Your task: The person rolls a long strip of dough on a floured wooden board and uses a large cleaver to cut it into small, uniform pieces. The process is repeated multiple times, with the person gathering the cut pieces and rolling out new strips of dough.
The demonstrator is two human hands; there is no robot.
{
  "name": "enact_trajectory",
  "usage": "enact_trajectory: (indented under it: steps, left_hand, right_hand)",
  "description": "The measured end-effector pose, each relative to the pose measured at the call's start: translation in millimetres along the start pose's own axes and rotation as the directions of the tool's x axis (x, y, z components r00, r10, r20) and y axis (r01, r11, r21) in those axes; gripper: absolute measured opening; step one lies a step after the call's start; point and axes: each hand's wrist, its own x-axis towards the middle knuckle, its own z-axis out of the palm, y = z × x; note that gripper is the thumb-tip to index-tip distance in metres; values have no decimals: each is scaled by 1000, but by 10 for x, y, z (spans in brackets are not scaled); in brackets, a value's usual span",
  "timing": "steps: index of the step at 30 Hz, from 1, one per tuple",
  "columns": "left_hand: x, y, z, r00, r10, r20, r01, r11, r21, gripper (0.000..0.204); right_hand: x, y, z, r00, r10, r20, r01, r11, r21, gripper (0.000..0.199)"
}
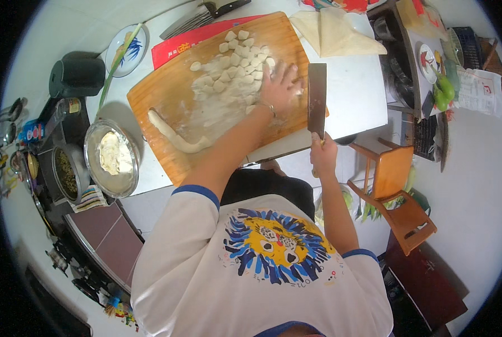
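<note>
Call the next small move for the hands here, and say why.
Probably: the left hand pushes the cut dough pieces aside. It lies flat on the floured board among the pieces, while the right hand holds the cleaver off the board's right edge, blade idle. An uncut dough rope lies at the board's near left, apart from the pieces.

Small floured dough pieces (234, 62) lie scattered under and beyond the left fingers (284, 73); cleaver (317, 98) upright in the right fingers (320, 147).
</note>
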Motion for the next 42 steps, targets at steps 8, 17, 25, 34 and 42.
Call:
enact_trajectory:
  steps: [8, 17, 25, 34, 42]
  left_hand:
    - [285, -540, -155, 946, -323, 11, 323, 946, 7, 58]
    - [-1007, -438, -46, 998, -38, 60, 37, 999, 19, 54]
    - [-231, -671, 104, 969, -160, -188, 176, 982, 69, 56]
    - [266, -67, -28, 988, 116, 102, -110, 992, -57, 46]
    - [657, -523, -20, 978, -190, 83, 182, 979, 93, 56]
  right_hand:
    - [51, -31, -23, 1000, 5, 24, -4, 999, -51, 27]
    - [131, 178, 16, 999, -30, 26, 32, 998, -58, 30]
    - [145, 59, -16, 999, 20, 28, -19, 999, -39, 31]
    - [119, -6, -141, 999, 35, 1, -35, 996, -78, 28]
    - [136, 90, -114, 998, -59, 1, 59, 995, -85, 28]
